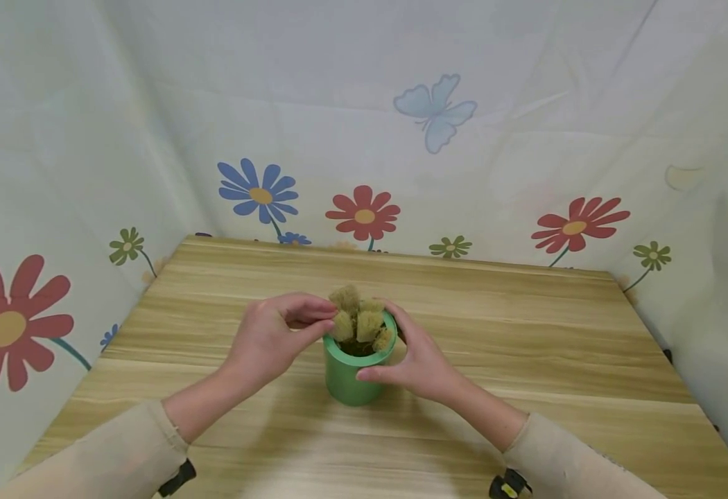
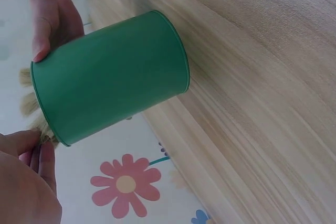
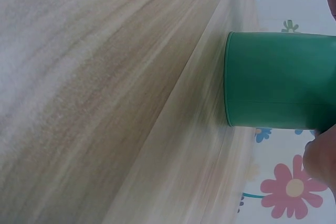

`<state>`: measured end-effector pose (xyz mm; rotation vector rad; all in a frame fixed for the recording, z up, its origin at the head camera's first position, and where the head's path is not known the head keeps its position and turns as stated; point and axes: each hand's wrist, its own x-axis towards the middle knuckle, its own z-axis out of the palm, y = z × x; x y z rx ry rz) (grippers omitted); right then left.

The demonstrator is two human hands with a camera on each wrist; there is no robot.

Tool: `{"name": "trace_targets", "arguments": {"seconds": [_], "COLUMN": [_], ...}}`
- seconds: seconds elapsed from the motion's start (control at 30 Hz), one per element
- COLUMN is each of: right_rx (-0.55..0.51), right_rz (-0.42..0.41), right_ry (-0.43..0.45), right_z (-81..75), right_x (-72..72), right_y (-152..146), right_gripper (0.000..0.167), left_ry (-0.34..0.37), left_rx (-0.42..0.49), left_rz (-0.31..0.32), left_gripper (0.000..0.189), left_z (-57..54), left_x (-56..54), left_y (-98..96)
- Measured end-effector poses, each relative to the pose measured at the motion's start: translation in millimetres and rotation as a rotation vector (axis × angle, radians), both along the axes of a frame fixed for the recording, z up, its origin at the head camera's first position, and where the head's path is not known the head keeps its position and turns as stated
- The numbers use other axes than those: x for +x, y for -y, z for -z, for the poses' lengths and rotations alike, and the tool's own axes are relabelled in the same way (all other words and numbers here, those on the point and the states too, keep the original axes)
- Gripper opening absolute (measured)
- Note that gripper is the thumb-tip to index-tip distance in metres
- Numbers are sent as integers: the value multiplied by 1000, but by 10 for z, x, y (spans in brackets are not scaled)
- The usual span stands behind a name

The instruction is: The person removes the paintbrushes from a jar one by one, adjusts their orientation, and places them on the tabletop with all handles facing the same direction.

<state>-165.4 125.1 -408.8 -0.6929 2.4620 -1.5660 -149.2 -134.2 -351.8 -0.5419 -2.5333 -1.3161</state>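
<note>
A green cylindrical pot [image 1: 353, 384] stands upright on the wooden table, with several beige bristly tufts [image 1: 369, 327] rising from dark brown filling inside it. At the pot's left rim my left hand [image 1: 269, 337] pinches one tuft between thumb and fingertips; the left wrist view shows the fingers [image 2: 47, 163] closed at its base. My right hand [image 1: 425, 360] grips the pot around its right side near the rim, thumb on the front and fingers behind. In the right wrist view the pot [image 3: 278, 80] appears sideways, its upper end cut off by the frame.
Light wood-grain table [image 1: 526, 333] surrounds the pot. White cloth printed with flowers and a butterfly [image 1: 437, 111] encloses the back and sides. Dark wrist-camera mounts [image 1: 178, 478] show under both beige sleeves [image 1: 108, 454].
</note>
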Motion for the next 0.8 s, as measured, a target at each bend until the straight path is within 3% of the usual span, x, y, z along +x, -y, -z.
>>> {"name": "trace_targets", "arguments": {"seconds": [0.53,0.8], "right_rx": [26,6], "right_rz": [24,6], "right_ry": [-30,-48], "right_z": [20,43], "right_x": [-2,-25], "right_y": [-2,7], "right_gripper": [106,104], "left_ry": [-64,-75], "left_rx": [14,52], "left_rz": [-14,-1], "left_gripper": [18,19], "left_z": [-127,-292], "left_x": [55,59], "left_y": [13,55]}}
